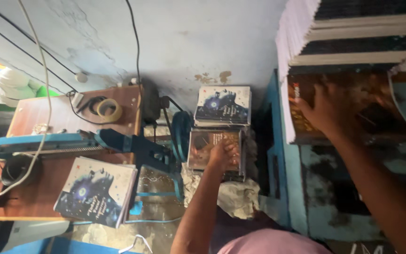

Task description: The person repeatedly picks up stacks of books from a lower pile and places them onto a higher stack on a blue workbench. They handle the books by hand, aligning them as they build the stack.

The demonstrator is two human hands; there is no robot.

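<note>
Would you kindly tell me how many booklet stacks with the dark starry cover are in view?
2: one starry stack on the wooden table, another by the wall beyond the left hand. Others may be hidden.

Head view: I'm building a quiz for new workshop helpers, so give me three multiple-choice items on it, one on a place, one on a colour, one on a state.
1. Where does the left hand rest?
A. on the roll of tape
B. on a brown-covered book lying flat, just below the dark blue-covered book stack
C. on the wall

2. What colour is the roll of tape on the wooden table?
A. yellowish
B. red
C. black

3. How is the right hand?
A. closed in a fist in the air
B. holding scissors
C. spread flat against the brown cover under the tall stack of books

Answers: 1 B, its fingers lie on that cover; 2 A, the ring looks pale yellow; 3 C, the fingers are fanned out on the cover.
</note>
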